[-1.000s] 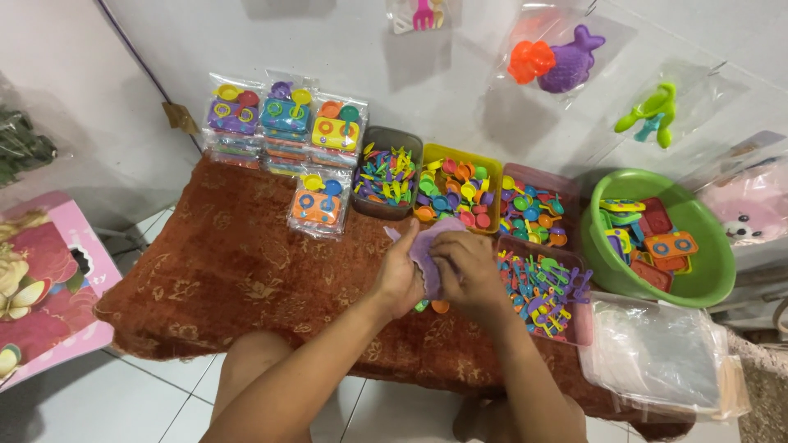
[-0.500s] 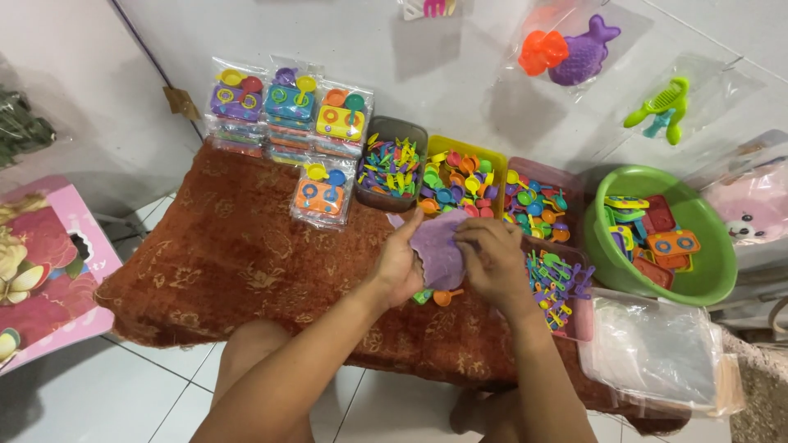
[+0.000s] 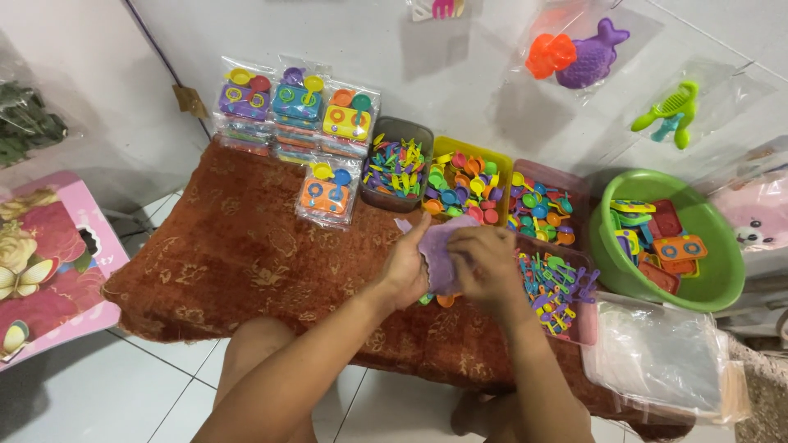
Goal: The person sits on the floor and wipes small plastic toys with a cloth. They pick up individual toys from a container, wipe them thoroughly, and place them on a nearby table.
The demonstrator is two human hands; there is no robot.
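Observation:
Both hands hold a purple plastic toy piece (image 3: 443, 246) over the reddish-brown patterned cloth (image 3: 238, 254). My left hand (image 3: 406, 267) grips its left edge, thumb on top. My right hand (image 3: 486, 264) covers its right side with curled fingers. A few small orange and green pieces (image 3: 442, 300) peek out under the hands. Just right of my right hand lies a pink tray (image 3: 584, 324) holding several small coloured utensils (image 3: 552, 283).
Behind the hands stand trays of toy cutlery (image 3: 396, 168), cups (image 3: 464, 180) and pans (image 3: 538, 209). Bagged toy sets (image 3: 328, 190) (image 3: 291, 111) sit at the back left. A green bowl (image 3: 722, 279) of toy stoves is right, clear bags (image 3: 665, 353) in front of it. Bagged toys hang on the wall (image 3: 579, 53).
The hands and the purple piece have stayed in place while the piece was turned between the fingers; the view shifted slightly lower.

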